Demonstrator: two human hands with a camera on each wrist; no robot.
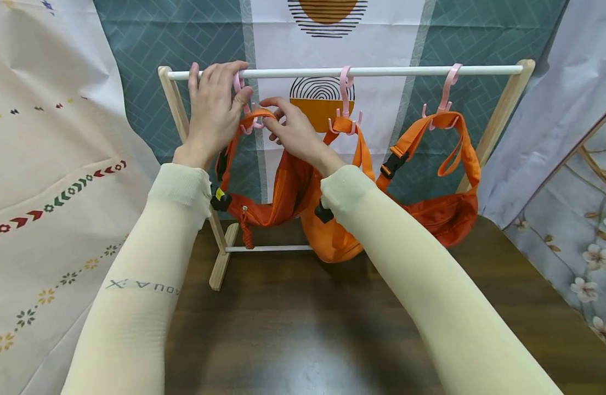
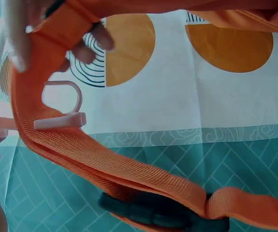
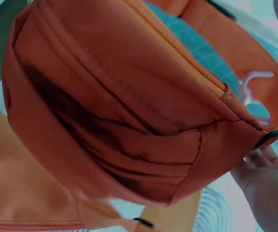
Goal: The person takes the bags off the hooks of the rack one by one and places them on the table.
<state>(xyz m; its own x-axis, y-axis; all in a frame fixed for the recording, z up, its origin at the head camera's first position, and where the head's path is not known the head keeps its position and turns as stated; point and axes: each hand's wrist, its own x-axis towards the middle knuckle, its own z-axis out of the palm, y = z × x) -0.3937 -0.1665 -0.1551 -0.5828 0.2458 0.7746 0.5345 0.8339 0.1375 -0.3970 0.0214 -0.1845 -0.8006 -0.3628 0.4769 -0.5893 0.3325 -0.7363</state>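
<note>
My left hand (image 1: 211,107) is at the left end of the white rail, pinching a pink hook (image 1: 237,82) between thumb and index finger, the other fingers over the rail. My right hand (image 1: 298,131) pinches the orange strap (image 1: 257,113) of a red-orange waist bag (image 1: 263,213), beside the hook's lower prongs. In the left wrist view, the strap (image 2: 95,150) lies across a pink prong (image 2: 59,122), with a black buckle (image 2: 153,210) below. The right wrist view shows the bag's body (image 3: 119,96) hanging with its zip uppermost. Part of the right-hand fingers is hidden by the strap.
The white rail (image 1: 396,71) spans a wooden rack (image 1: 502,112) on a dark table (image 1: 283,318). A lighter orange bag (image 1: 327,241) hangs from the middle pink hook (image 1: 344,90). Another red-orange bag (image 1: 451,219) hangs from the right pink hook (image 1: 449,88). Patterned cloths surround the rack.
</note>
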